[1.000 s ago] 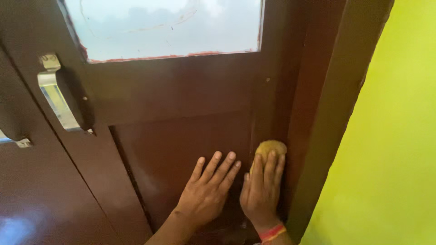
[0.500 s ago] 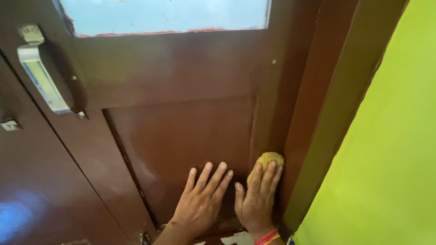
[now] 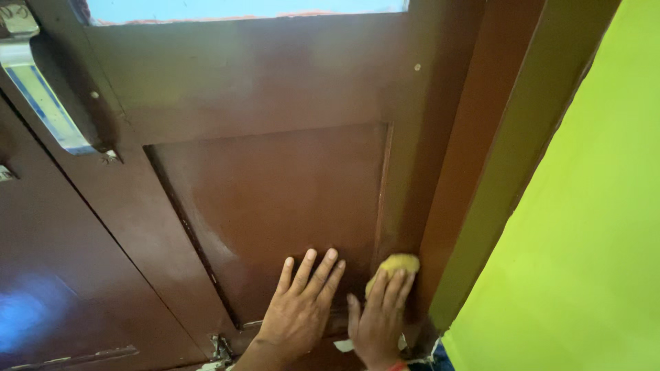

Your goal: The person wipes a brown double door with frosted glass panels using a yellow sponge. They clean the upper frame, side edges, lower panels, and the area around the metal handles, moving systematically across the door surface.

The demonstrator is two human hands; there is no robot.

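Note:
My right hand (image 3: 379, 317) presses a yellow sponge (image 3: 397, 264) against the lower right edge of a dark brown door (image 3: 275, 89), close to the door frame (image 3: 481, 178). The fingers lie flat over the sponge. My left hand (image 3: 300, 306) rests flat beside it on the door's recessed lower panel (image 3: 275, 199), fingers spread and holding nothing.
A metal pull handle (image 3: 38, 96) is fixed at the door's upper left. A pale glass pane (image 3: 240, 8) runs along the top. A second brown door leaf (image 3: 55, 275) stands at the left. A bright green wall (image 3: 591, 227) fills the right side. A bolt fitting (image 3: 220, 349) sits at the door's foot.
Both hands have slid down the door with the sponge toward its bottom edge. The view has tilted down, so the handle and glass pane sit higher in frame.

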